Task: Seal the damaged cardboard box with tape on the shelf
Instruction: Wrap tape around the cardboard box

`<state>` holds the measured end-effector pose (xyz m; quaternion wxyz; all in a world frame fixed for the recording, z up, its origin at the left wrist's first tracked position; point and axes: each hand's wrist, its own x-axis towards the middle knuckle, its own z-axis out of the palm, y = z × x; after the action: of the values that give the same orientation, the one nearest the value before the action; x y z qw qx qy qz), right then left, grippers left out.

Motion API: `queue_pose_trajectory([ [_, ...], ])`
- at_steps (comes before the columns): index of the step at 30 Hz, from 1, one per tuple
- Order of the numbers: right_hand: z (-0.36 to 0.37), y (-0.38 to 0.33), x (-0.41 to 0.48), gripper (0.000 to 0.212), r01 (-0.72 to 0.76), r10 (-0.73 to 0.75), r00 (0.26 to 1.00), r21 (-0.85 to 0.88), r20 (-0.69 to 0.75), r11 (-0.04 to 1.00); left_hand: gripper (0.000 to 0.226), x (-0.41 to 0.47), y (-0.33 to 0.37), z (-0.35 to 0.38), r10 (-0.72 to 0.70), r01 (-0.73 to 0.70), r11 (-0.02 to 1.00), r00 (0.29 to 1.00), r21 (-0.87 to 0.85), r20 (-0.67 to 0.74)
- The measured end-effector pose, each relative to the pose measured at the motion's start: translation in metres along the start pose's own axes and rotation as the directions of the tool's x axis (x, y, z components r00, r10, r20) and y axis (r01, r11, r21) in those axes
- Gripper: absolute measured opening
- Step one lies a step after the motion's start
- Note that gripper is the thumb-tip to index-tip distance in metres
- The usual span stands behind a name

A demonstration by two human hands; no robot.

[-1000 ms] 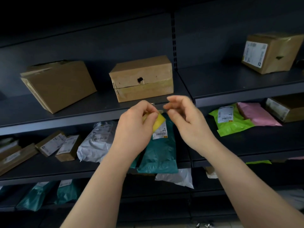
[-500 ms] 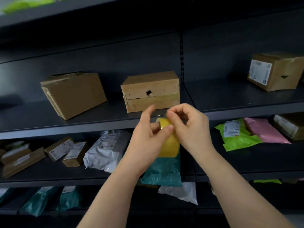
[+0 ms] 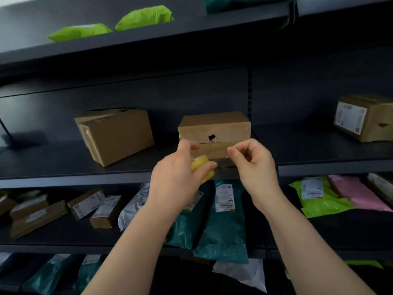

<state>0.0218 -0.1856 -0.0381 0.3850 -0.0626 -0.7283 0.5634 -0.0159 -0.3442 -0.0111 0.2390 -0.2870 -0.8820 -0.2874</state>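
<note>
Left hand (image 3: 178,184) grips tape roll (image 3: 203,168); right hand (image 3: 253,165) pinches strip (image 3: 212,149) in front of holed box (image 3: 213,129).

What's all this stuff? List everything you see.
Holed cardboard box: one, brown, middle shelf, centre.
Plain cardboard box: one, brown, middle shelf, left.
Labelled cardboard box: one, brown, middle shelf, right.
Lime plastic mailers: at least three, green, top shelf and lower right.
Teal plastic mailers: several, teal, lower shelf and below.
Pink plastic mailer: one, pink, lower shelf, right.
Small cardboard parcels: several, brown, lower shelf, left.
Yellow tape roll: one, yellow, in left hand.
Clear tape strip: one, transparent, stretched between the hands.
Hands: two, bare; left hand grips roll, right hand pinches strip.
</note>
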Motion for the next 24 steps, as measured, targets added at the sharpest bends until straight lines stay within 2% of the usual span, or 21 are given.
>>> queue_pose_trajectory([
  [1,0.0,0.001,0.006,0.011,-0.061,0.06,0.998,0.03,0.011,0.998,0.048,0.003,-0.002,-0.002,-0.013,0.02,0.993,0.998,-0.116,0.058],
  [3,-0.003,0.003,0.014,0.011,-0.145,0.141,0.988,0.072,0.054,0.987,0.054,0.007,-0.008,-0.007,-0.04,0.12,0.918,0.976,-0.378,0.212],
  [6,-0.004,0.002,0.016,0.009,-0.2,0.19,0.98,0.215,0.063,0.956,0.042,0.012,-0.019,-0.011,-0.009,0.192,0.827,0.944,-0.528,0.33],
  [7,-0.002,0.003,0.014,0.009,-0.196,0.191,0.981,0.236,0.044,0.952,0.034,0.013,-0.022,-0.011,-0.008,0.19,0.837,0.942,-0.514,0.335],
  [8,0.001,0.004,0.012,0.009,-0.181,0.184,0.983,0.224,0.01,0.958,0.029,0.016,-0.025,-0.01,-0.003,0.148,0.891,0.948,-0.43,0.32],
  [9,0.004,0.006,0.011,0.011,-0.162,0.173,0.984,0.207,-0.038,0.965,0.028,0.02,-0.027,-0.008,0.016,0.054,0.972,0.957,-0.231,0.29],
  [10,0.005,0.007,0.012,0.012,-0.145,0.168,0.981,0.211,-0.096,0.967,0.031,0.024,-0.03,-0.007,0.044,-0.057,0.997,0.97,0.046,0.239],
  [11,0.002,0.008,0.014,0.014,-0.136,0.18,0.969,0.242,-0.171,0.961,0.035,0.027,-0.036,-0.006,0.074,-0.121,0.949,0.983,0.291,0.168],
  [12,-0.006,0.008,0.018,0.015,-0.12,0.202,0.944,0.3,-0.261,0.946,0.038,0.031,-0.044,-0.007,0.076,-0.114,0.908,0.991,0.404,0.11],
  [13,-0.018,0.01,0.023,0.016,-0.096,0.226,0.912,0.359,-0.341,0.928,0.041,0.035,-0.052,-0.01,0.045,-0.081,0.897,0.995,0.435,0.091],
  [15,-0.045,0.012,0.032,0.011,-0.095,0.256,0.882,0.384,-0.395,0.919,0.045,0.041,-0.065,-0.02,0.003,-0.036,0.909,0.997,0.415,0.08],
  [19,-0.046,0.016,0.027,0.008,-0.189,0.261,0.925,0.26,-0.277,0.947,0.041,0.051,-0.048,-0.018,0.111,-0.146,0.928,0.986,0.343,0.122],
  [22,-0.022,0.014,0.017,0.008,-0.206,0.246,0.958,0.245,-0.145,0.947,0.03,0.05,-0.022,-0.005,0.121,-0.146,0.977,0.98,0.156,0.16],
  [24,-0.016,0.014,0.011,0.023,-0.203,0.229,0.971,0.287,-0.06,0.936,0.021,0.046,-0.013,0.004,0.118,-0.121,0.993,0.983,0.007,0.142],
])
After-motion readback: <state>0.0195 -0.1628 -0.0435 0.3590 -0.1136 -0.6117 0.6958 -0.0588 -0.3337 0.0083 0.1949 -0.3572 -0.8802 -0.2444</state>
